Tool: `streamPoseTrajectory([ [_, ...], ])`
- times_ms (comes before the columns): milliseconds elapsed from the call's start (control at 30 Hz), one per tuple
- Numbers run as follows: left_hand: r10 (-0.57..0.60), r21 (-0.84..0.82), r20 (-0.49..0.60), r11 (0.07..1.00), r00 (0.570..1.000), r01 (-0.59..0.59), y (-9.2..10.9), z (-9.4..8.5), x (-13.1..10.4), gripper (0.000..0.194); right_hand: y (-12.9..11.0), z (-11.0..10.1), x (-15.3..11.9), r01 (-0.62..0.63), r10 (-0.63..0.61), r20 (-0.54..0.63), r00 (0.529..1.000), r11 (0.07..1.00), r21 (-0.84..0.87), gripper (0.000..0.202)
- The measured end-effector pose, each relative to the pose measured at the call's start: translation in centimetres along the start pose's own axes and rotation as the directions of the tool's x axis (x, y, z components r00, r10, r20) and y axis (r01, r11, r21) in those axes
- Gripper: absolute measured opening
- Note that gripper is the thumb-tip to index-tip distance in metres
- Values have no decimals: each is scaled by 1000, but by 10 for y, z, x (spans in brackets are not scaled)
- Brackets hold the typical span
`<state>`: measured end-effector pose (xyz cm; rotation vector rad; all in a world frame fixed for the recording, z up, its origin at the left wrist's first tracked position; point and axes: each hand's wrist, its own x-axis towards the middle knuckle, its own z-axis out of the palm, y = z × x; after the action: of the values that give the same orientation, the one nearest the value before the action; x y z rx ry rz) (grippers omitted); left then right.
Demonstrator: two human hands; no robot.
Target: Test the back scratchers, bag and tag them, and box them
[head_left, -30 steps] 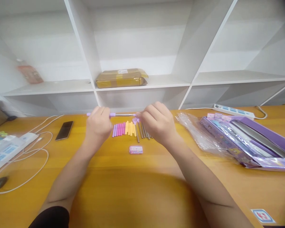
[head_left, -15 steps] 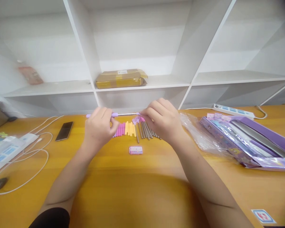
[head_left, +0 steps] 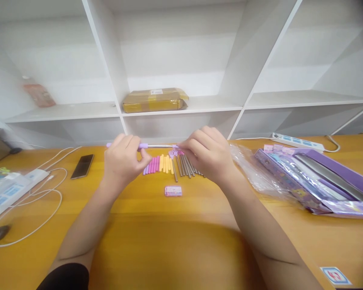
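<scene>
My left hand is closed around the purple grip of a slim back scratcher, held level above the table. Its thin metal shaft runs across to my right hand, whose fingers pinch the purple piece at the far end; the head there is hidden by the fingers. Below, between the hands, magenta grips and yellow grips lie in a row. Beside them are several metal rods, with purple claw-shaped heads at their far ends, partly covered by my right hand.
A small pink packet lies in front of the row. On the right are clear plastic wrap and an open purple box. A phone, white cables and a power strip are left. A taped carton sits on the shelf.
My left hand has shifted slightly left, carrying the purple grip with it. My right hand stays nearly in place, still pinching the other end.
</scene>
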<state>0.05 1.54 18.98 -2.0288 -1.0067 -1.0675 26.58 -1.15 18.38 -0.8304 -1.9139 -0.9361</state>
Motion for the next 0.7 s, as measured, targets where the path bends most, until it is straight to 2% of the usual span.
streamPoseTrajectory([
  [133,-36,31,22,999,999,36,0,-2,4,13,-6,-2,3,6,-6,-11,1000,1000,-22,25],
  [200,-66,39,7,997,998,65,-12,-4,6,17,1,-6,4,15,-18,-52,998,998,-53,26],
  [267,-103,54,-43,993,994,106,-39,-7,7,22,26,-15,-1,-1,-7,-92,996,997,-81,24],
  [300,-122,74,-87,989,989,129,-59,-10,6,25,46,-21,-6,-41,31,-100,994,994,-101,24],
  [333,-154,99,-123,981,980,166,-81,-12,5,25,71,-28,-12,-102,85,-134,987,987,-127,28],
  [367,-201,135,-193,964,960,228,-105,-15,2,27,99,-35,-21,-231,204,-153,967,954,-190,36],
  [400,-248,170,-219,943,944,287,-129,-17,0,29,128,-42,-30,-393,339,-224,913,877,-275,45],
  [433,-293,192,-265,917,919,348,-151,-18,-4,31,157,-47,-40,-541,447,-320,836,769,-340,53],
  [467,-337,203,-341,885,878,419,-170,-18,-7,31,183,-52,-50,-675,521,-440,732,641,-365,60],
  [500,-360,199,-360,871,861,448,-185,-17,-9,28,206,-54,-58,-730,565,-466,681,575,-369,65],
  [533,-370,194,-347,871,862,451,-195,-16,-11,25,223,-54,-64,-753,593,-467,656,548,-363,69],
  [600,-367,184,-359,874,858,450,-201,-12,-12,24,242,-51,-72,-800,599,-535,596,503,-328,73],
  [633,-364,170,-357,880,860,443,-199,-11,-11,25,246,-49,-74,-811,599,-555,576,501,-302,73],
  [700,-370,110,-267,906,890,410,-189,-11,-9,26,246,-46,-76,-813,620,-543,566,529,-244,69],
])
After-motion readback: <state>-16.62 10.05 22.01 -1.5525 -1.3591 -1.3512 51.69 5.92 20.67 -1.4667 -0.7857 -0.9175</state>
